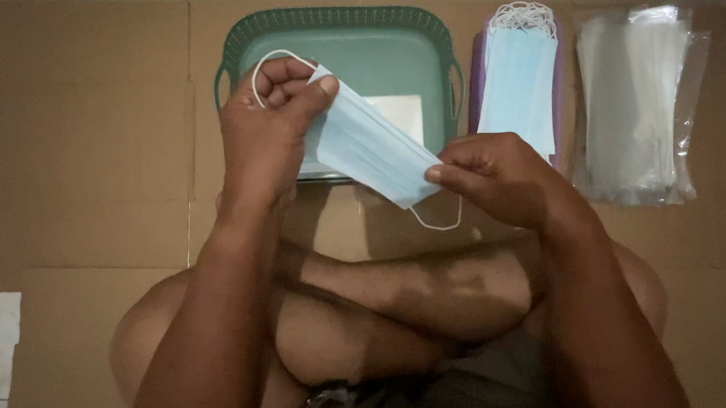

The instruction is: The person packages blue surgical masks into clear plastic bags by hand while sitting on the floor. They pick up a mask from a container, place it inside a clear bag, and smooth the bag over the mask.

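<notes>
Flattened brown cardboard (83, 145) covering the floor, left hand (267, 124) at upper centre pinching one end of a light blue face mask (371, 153), green basket (333, 20) behind it, right hand (496, 175) gripping the mask's lower end, stack of blue masks (517, 77) right of the basket, clear plastic bags (638, 100) at far right.
</notes>
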